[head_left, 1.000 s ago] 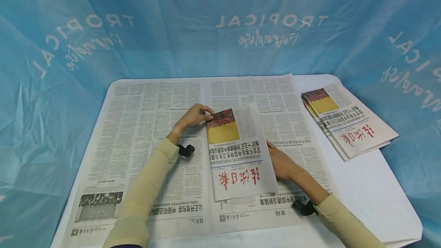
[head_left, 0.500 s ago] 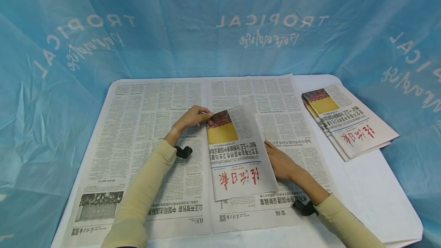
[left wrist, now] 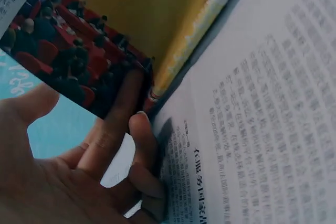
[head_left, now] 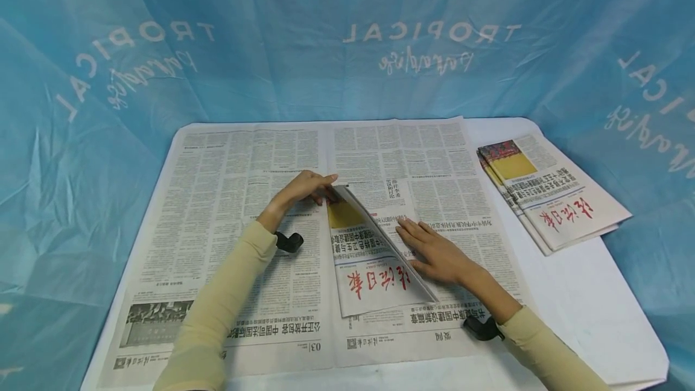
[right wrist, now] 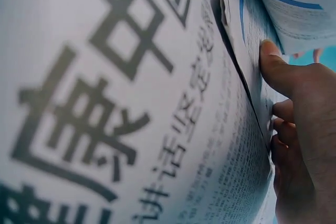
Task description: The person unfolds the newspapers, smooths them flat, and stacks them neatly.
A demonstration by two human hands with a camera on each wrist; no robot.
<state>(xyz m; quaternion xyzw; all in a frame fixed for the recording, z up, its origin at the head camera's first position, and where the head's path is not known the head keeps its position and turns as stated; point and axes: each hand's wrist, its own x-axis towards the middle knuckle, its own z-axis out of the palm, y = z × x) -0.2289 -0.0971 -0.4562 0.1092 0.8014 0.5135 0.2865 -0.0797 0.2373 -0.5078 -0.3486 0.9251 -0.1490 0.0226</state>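
Note:
A folded newspaper (head_left: 369, 279) with red title characters lies at the middle of the table, its front flap tilted up along a slanting right edge. At its upper left corner my left hand (head_left: 305, 187) grips the paper. In the left wrist view the fingers (left wrist: 107, 137) press on the corner of a photo (left wrist: 68, 51) of seated people. My right hand (head_left: 438, 253) rests with its fingers stretched out over the uncovered page to the right of the flap. Seen from the right wrist, the thumb (right wrist: 275, 64) touches the printed sheet beside the raised flap.
Large spread newspaper sheets (head_left: 244, 198) cover most of the white table (head_left: 575, 294). A stack of similar folded newspapers (head_left: 554, 192) lies at the back right. A blue curtain (head_left: 347, 89) with white lettering surrounds the table.
The folded newspaper's front flap has risen and swung left, uncovering a page beneath. My right hand's fingers have come from behind the edge onto that page. The left hand has shifted slightly nearer.

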